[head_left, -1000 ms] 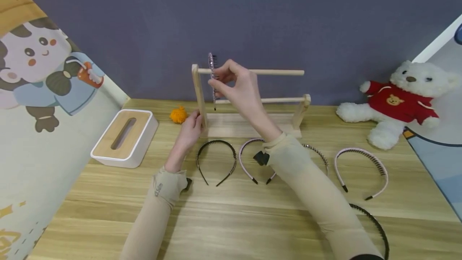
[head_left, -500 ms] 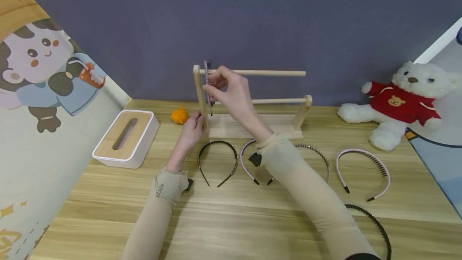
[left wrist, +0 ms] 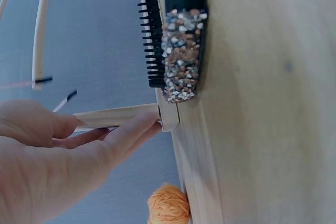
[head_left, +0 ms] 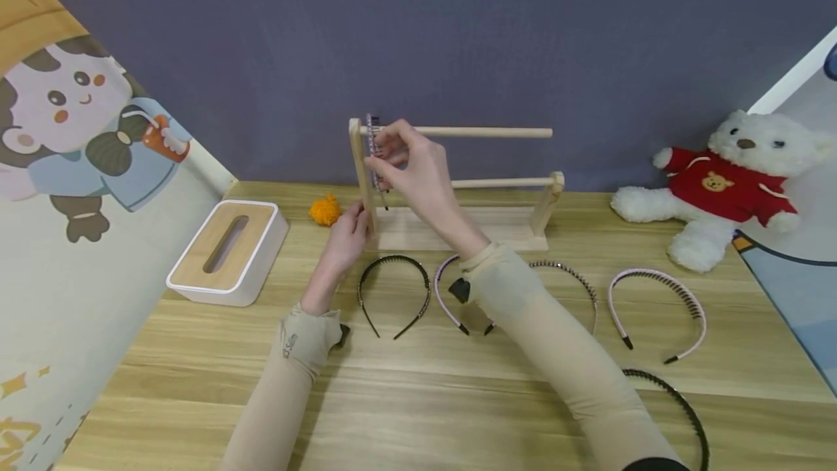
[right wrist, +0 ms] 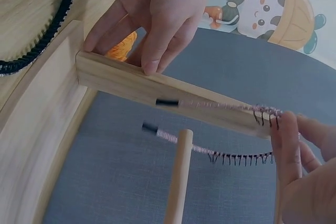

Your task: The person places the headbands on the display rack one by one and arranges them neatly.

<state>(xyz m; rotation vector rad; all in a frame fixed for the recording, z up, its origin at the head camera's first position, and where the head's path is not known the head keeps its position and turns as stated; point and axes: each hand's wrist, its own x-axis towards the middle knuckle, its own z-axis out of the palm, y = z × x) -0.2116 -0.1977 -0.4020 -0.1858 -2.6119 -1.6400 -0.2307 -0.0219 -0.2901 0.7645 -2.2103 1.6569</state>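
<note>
My left hand [head_left: 345,238] grips the left post [head_left: 362,166] of a wooden two-bar rack, thumb and fingers on opposite sides of it. My right hand [head_left: 421,173] pinches a sparkly pink headband [head_left: 373,138] at the left end of the rack's upper bar [head_left: 484,132], close to the post. The headband stands edge-on in the head view. Its two black tips [right wrist: 167,102] point down, near the free end of the lower bar [right wrist: 181,171] in the right wrist view. My right fingers partly hide where headband and upper bar meet.
Several headbands lie in front of the rack, among them a black one [head_left: 394,258] and a light pink one [head_left: 611,304]. A tissue box [head_left: 261,275] and an orange yarn ball [head_left: 324,209] are at left. A white teddy bear [head_left: 686,202] sits at right.
My right hand has moved the pink headband left and slightly down, closer to the left post. The left hand keeps its hold on the post.
</note>
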